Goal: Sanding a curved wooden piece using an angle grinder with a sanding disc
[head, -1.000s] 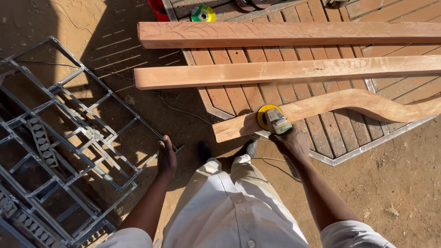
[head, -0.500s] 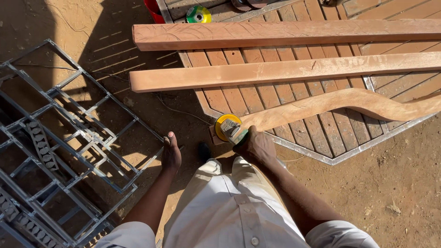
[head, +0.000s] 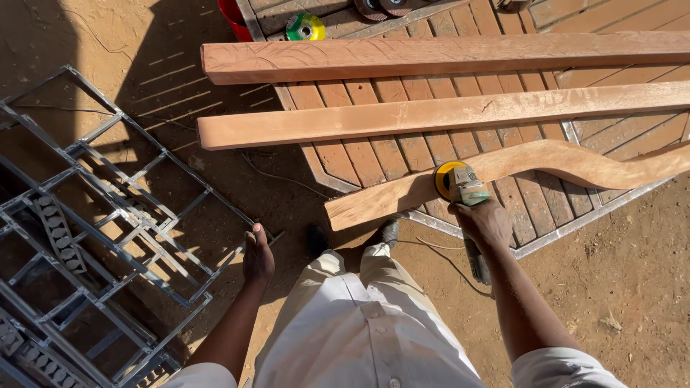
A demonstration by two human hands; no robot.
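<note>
grinder (head: 457, 182) on curved plank (head: 560, 162), two beams (head: 445, 57) behind, metal frame (head: 86, 237) left

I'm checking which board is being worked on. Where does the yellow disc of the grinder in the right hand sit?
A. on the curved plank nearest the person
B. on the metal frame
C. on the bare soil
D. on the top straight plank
A: the right hand holds the grinder with its yellow disc on the curved plank.
</note>
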